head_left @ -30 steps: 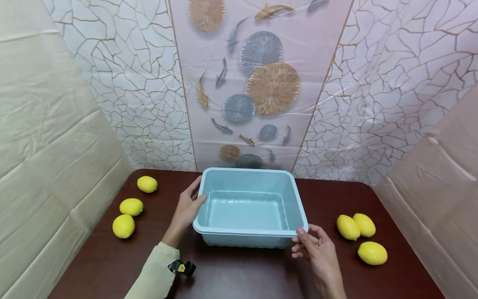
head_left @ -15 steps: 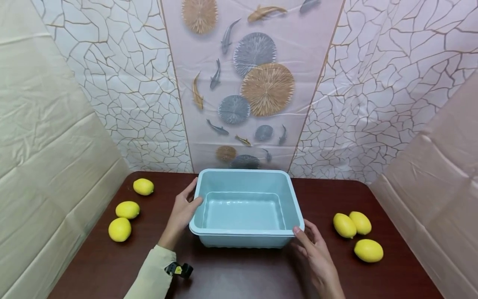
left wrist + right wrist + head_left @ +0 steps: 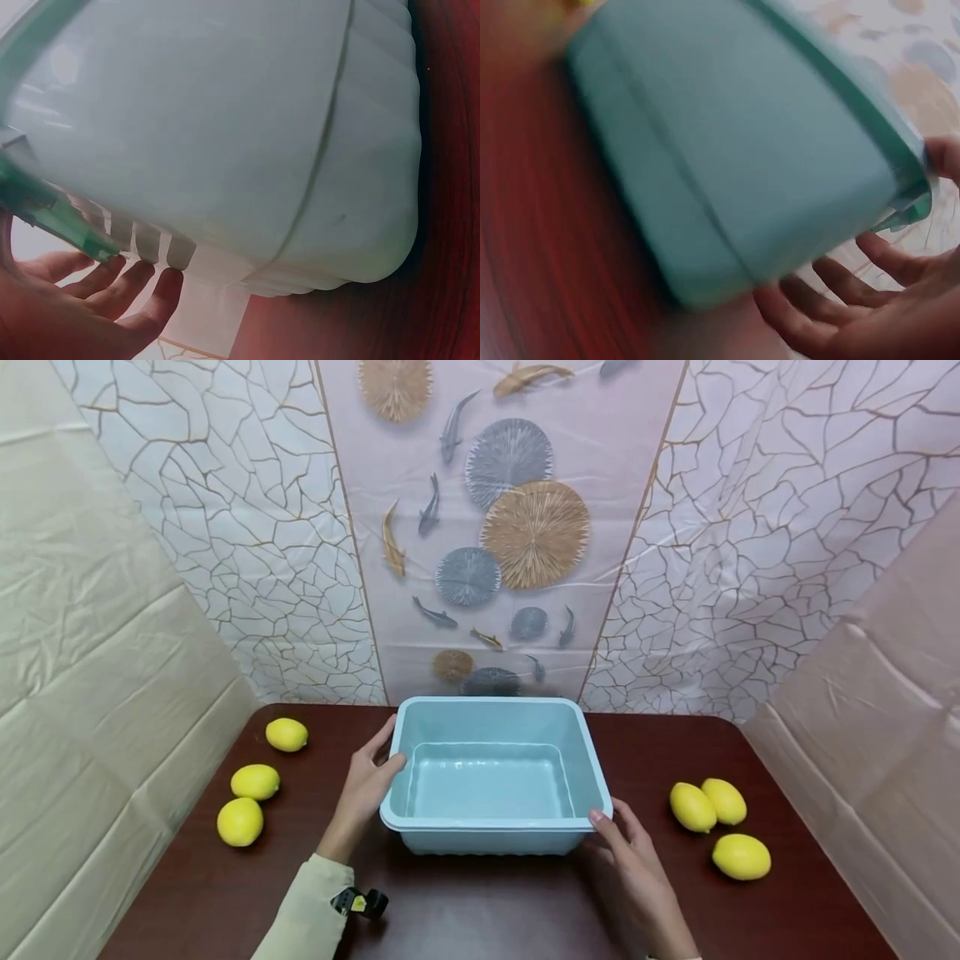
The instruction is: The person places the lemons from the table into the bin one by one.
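Observation:
A light blue rectangular plastic basin (image 3: 487, 843) stands on the dark red-brown table, nothing in it. My left hand (image 3: 367, 787) grips its left side, thumb over the rim and fingers along the outside. At the front right corner, my right hand (image 3: 636, 864) holds the rim, thumb on top. In the left wrist view, the left fingertips (image 3: 169, 281) touch the outer wall of the basin (image 3: 225, 112). The right wrist view is blurred; there the right hand's fingers (image 3: 840, 281) lie against the basin's outside (image 3: 727, 142) under the rim.
Three lemons lie on the left of the table (image 3: 187, 893): a far one (image 3: 287, 735), a middle one (image 3: 255, 782) and a near one (image 3: 240, 822). On the right are three more, two touching (image 3: 693, 807) and one nearer (image 3: 741, 857). Cloth walls surround the table's back and sides.
My right hand's fingers have moved in closer around the basin's front right corner. My left hand keeps its hold. The head view has shifted slightly; the lemons stay put.

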`<state>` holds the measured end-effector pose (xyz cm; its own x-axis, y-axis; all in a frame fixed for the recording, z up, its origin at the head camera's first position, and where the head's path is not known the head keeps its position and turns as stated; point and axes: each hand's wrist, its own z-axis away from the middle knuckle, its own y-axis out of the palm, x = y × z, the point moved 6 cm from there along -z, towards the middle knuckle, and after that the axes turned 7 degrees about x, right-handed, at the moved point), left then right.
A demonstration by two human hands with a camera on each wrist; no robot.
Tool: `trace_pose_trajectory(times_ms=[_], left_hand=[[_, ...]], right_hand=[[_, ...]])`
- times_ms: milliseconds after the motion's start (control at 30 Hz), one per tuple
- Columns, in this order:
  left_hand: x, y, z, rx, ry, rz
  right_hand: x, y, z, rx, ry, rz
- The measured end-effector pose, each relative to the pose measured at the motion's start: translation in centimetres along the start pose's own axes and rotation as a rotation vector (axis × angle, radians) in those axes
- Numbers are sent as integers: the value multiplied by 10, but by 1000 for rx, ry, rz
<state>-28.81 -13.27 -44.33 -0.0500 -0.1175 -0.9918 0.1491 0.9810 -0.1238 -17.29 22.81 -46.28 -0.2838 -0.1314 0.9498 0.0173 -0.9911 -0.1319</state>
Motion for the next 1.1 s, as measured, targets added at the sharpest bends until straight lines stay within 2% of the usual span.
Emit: trace_pose_trajectory(times_ms=[67, 167, 267, 367, 567, 767, 833, 1000, 1100], left_hand=[[0, 0, 1, -4, -3, -5], [-1, 0, 1, -8, -1, -11], [-1, -1, 0, -15, 3, -17], [2, 0, -1, -16, 5, -22], [7, -1, 0, -22, -8, -12], [7, -2, 0, -14, 3, -4], [6, -2, -1, -8, 13, -4], [6, -2, -3, -12, 33, -4], [7, -2, -2, -15, 34, -6]], right_hand=[[4, -4, -1, -14, -12, 124], [15, -12, -4, -46, -85, 282], [30, -20, -9, -74, -184, 336], [42, -26, -20, -83, -233, 337], [58, -26, -49, -26, -213, 362], [69, -24, -77, 54, -129, 461], [70, -25, -85, 62, -110, 448], [62, -30, -100, 75, -38, 254], [57, -30, -105, 69, -28, 199]])
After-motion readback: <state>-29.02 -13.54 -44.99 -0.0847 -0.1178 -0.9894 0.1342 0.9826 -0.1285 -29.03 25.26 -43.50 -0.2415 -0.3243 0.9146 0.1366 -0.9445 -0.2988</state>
